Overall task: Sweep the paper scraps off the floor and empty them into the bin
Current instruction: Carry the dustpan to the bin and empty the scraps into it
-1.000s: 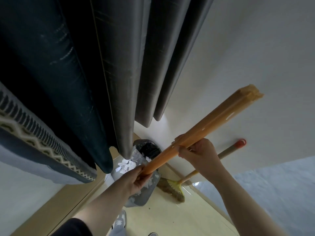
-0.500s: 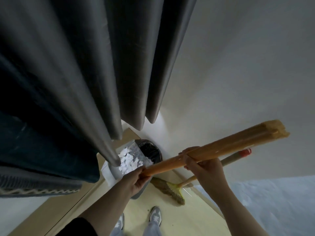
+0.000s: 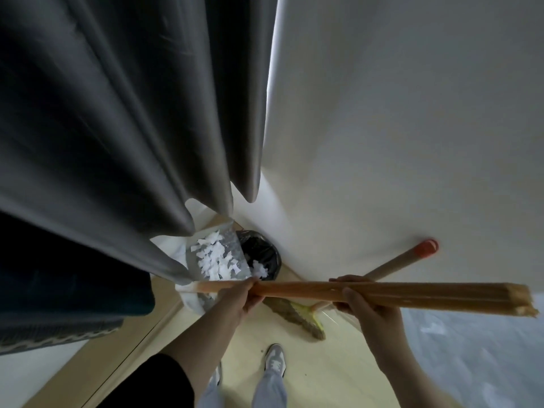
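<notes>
Both hands grip a long orange dustpan handle [image 3: 412,295] that lies almost level across the view. My left hand [image 3: 240,298] holds it near the pan end, my right hand [image 3: 365,301] near the middle. The grey dustpan [image 3: 206,260] is tipped over the bin [image 3: 265,254], which has a black liner. White paper scraps [image 3: 216,259] lie on the pan, and a few scraps [image 3: 260,269] sit at the bin's rim. A broom [image 3: 297,316] with a red-capped handle leans against the wall beside the bin.
Dark grey curtains [image 3: 132,113] hang close on the left and partly cover the dustpan. A white wall [image 3: 412,128] rises behind the bin. My feet in grey shoes [image 3: 275,360] stand on the light wooden floor [image 3: 323,372]. A pale blue surface [image 3: 485,348] lies at the right.
The handle's free end has swung down to nearly level, tipping the pan further over the bin. The view has tilted downward, and scraps have reached the bin's rim.
</notes>
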`<state>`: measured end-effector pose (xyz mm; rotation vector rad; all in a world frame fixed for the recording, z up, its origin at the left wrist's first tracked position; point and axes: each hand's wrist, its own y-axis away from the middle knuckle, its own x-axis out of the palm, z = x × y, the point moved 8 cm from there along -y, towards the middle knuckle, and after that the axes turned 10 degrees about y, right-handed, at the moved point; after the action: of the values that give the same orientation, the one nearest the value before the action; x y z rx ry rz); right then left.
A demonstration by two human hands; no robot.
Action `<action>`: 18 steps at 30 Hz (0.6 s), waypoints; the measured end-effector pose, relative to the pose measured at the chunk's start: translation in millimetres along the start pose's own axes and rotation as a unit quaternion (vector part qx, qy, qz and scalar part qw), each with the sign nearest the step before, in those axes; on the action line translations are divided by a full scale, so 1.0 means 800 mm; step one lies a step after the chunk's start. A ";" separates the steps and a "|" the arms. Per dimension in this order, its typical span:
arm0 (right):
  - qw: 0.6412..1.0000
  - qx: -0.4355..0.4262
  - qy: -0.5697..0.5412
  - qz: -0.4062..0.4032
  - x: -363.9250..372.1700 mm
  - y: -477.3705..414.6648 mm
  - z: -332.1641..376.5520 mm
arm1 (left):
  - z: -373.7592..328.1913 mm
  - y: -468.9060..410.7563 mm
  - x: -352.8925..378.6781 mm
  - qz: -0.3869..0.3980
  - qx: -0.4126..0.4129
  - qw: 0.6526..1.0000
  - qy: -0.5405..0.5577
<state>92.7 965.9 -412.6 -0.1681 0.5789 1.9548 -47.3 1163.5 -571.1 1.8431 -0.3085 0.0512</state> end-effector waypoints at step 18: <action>0.995 0.025 -0.081 -0.062 -0.026 0.017 -0.041 | 0.027 -0.017 0.023 0.017 -0.008 0.999 -0.038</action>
<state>85.7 929.1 -429.1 -0.0137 0.4986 1.8132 -28.9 1143.6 -586.8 1.8265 -0.3937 0.0023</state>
